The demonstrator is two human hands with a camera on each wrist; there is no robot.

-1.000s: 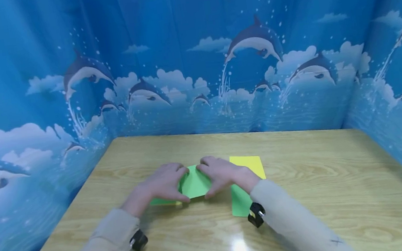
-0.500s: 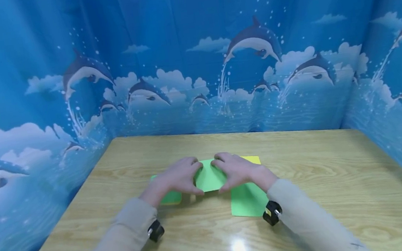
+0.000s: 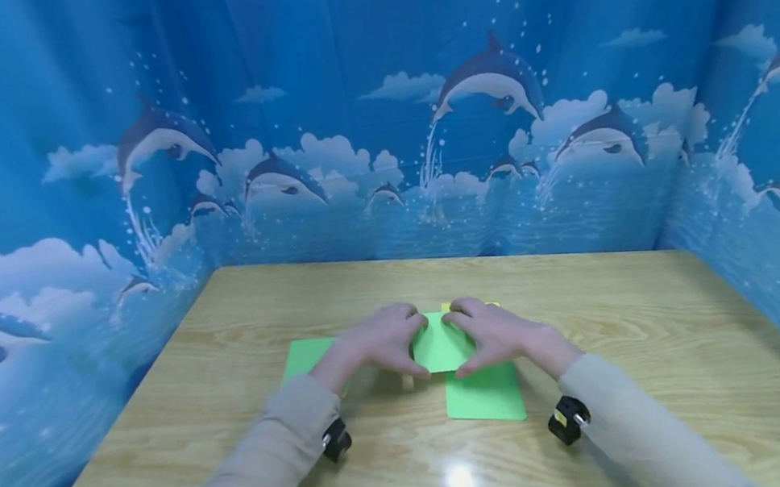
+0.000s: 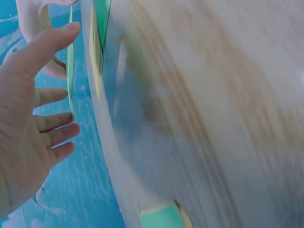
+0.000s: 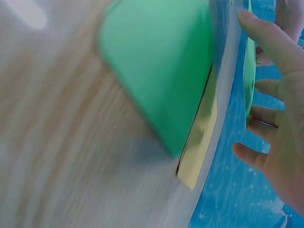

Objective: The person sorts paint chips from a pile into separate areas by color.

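Both hands hold a thin green square card (image 3: 437,343) by its left and right sides, raised above the table. My left hand (image 3: 384,343) has its thumb and fingertips at the left edge; my right hand (image 3: 494,332) has the right edge likewise. Seen edge-on in the left wrist view, the card (image 4: 71,71) lies against the fingertips. Beneath and in front of it a second green card (image 3: 485,396) rests on the table, with a yellow card (image 5: 199,137) beyond it, mostly hidden in the head view. Another green card (image 3: 307,354) lies on the left, partly behind the left forearm.
The light wooden table (image 3: 667,356) reaches back to a blue curtain (image 3: 341,79) printed with dolphins, which also hangs at both sides. Each wrist carries a small black camera (image 3: 336,440). Light reflects off the table's front middle.
Both hands have moved right with the held green card, from beside the left card to above the right green and yellow cards. More of the left card shows now.
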